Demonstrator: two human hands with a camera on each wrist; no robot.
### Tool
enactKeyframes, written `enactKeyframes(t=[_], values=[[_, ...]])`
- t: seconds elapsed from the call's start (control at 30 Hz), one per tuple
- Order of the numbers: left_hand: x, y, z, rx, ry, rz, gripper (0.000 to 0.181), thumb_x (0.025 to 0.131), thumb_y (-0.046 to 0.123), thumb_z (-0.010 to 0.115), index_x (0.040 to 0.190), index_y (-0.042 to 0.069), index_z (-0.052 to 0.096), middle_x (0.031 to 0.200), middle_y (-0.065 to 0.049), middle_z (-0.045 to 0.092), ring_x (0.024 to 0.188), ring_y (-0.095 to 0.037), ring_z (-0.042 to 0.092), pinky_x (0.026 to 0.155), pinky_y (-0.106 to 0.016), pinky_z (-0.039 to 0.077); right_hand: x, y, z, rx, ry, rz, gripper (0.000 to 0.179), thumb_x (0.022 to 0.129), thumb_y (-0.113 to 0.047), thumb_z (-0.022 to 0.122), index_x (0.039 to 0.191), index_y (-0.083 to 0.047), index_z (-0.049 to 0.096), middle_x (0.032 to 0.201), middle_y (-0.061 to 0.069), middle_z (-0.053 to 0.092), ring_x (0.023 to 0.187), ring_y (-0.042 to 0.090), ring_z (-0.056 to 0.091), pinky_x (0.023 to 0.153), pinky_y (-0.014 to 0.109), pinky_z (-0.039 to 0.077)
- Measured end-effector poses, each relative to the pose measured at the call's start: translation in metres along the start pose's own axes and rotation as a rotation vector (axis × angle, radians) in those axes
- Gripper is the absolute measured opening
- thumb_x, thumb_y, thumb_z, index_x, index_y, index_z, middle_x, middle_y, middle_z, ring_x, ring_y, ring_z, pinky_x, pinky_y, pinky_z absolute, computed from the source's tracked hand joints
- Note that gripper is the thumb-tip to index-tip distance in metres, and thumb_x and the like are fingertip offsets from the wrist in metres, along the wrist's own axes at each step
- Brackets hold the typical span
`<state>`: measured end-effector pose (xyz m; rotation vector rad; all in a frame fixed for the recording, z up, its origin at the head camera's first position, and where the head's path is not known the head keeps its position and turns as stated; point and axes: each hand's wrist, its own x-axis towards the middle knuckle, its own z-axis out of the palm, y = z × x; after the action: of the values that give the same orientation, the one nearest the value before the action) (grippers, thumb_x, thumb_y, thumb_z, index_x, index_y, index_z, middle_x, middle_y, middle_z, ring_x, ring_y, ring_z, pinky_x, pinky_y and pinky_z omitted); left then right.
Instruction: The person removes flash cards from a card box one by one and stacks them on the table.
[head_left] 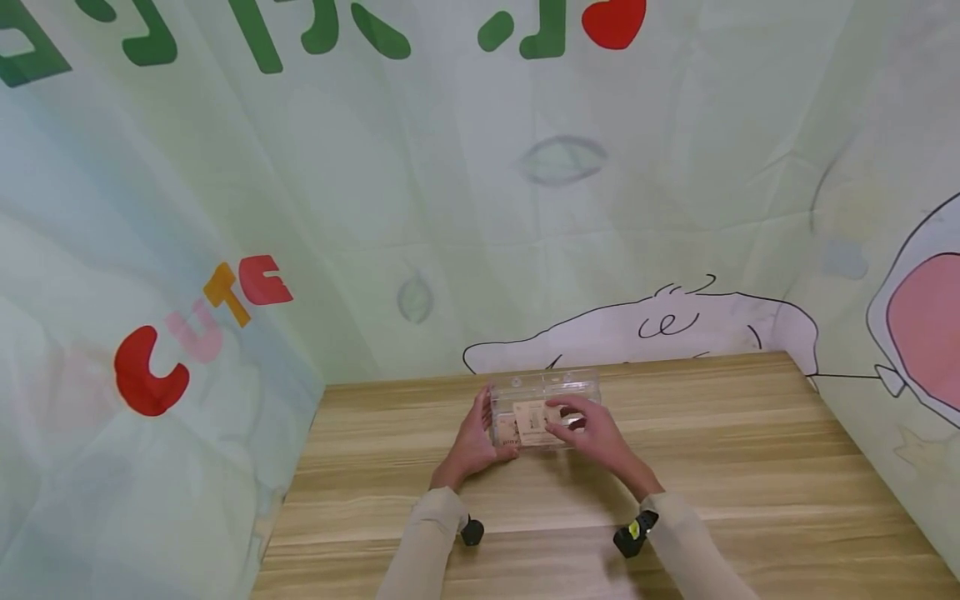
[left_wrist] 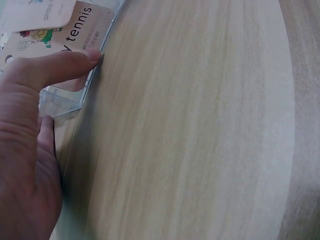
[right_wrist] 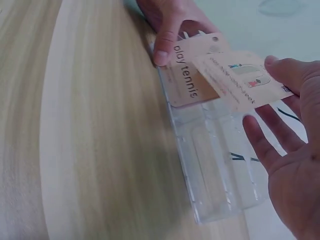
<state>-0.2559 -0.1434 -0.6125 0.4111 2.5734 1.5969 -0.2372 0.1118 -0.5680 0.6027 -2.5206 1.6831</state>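
Note:
A clear plastic box (head_left: pixel 543 383) with compartments sits near the table's back edge. My left hand (head_left: pixel 474 437) grips its left end, the thumb over the near rim in the left wrist view. Inside that end lies a pale pink card (right_wrist: pixel 202 46) printed "play tennis". Above it, my right hand (head_left: pixel 600 433) pinches another pale card (right_wrist: pixel 240 82) by one edge between thumb and fingers. This card is tilted and bears small print and a coloured picture; it partly covers the tennis card. The box's right part shows bare clear plastic in the right wrist view.
The wood-grain table (head_left: pixel 720 458) spreads around the box. Behind it and along both sides hang printed cloth walls (head_left: pixel 450 208) with letters and drawings. A small black device (head_left: pixel 633 535) is strapped to the right wrist, another black device (head_left: pixel 472 532) to the left.

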Motion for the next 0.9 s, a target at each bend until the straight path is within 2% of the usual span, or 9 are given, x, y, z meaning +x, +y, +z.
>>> enactKeyframes(t=[0.13,0.27,0.57,0.77,0.9], values=[[0.0,0.0,-0.001,0.021,-0.011,-0.02,0.129,0.07,0.007,0.097,0.165,0.012,0.01,0.164,-0.021,0.031,0.15,-0.034,0.034,0.123,-0.04,0.033,-0.003,-0.003,-0.008,0.053,-0.021,0.025,0.04,0.088,-0.004,0.082,0.126,-0.004,0.069,0.128,0.016,0.067,0.099,0.028,0.072,0.081,0.029,0.064],[0.0,0.0,-0.001,0.026,-0.015,-0.028,0.129,0.071,0.008,0.097,0.165,0.012,0.009,0.165,-0.02,0.032,0.151,-0.033,0.034,0.124,-0.039,0.032,-0.009,-0.004,-0.018,0.032,-0.045,0.039,0.041,0.088,-0.004,0.082,0.128,-0.006,0.069,0.129,0.017,0.067,0.092,0.022,0.072,0.077,0.028,0.064],[-0.002,0.0,-0.003,0.022,-0.005,-0.028,0.127,0.071,0.01,0.097,0.164,0.009,0.011,0.164,-0.022,0.032,0.151,-0.035,0.034,0.124,-0.042,0.032,-0.03,0.003,-0.04,0.054,-0.102,0.006,0.04,0.087,0.0,0.082,0.125,-0.002,0.068,0.125,0.021,0.067,0.086,0.019,0.069,0.077,0.026,0.063],[-0.001,-0.002,-0.002,0.016,0.005,-0.025,0.128,0.07,0.011,0.097,0.165,0.01,0.011,0.164,-0.021,0.032,0.15,-0.037,0.034,0.124,-0.045,0.031,-0.05,0.013,-0.052,0.047,-0.123,0.078,0.04,0.086,-0.001,0.082,0.124,-0.004,0.069,0.127,0.021,0.066,0.084,0.016,0.07,0.075,0.025,0.063],[0.001,0.0,0.001,0.013,-0.001,-0.016,0.128,0.071,0.012,0.097,0.165,0.011,0.011,0.164,-0.021,0.032,0.15,-0.037,0.035,0.124,-0.046,0.032,-0.065,0.024,-0.061,0.045,-0.141,0.125,0.04,0.087,-0.002,0.082,0.125,-0.003,0.069,0.129,0.023,0.065,0.089,0.018,0.072,0.078,0.026,0.063]])
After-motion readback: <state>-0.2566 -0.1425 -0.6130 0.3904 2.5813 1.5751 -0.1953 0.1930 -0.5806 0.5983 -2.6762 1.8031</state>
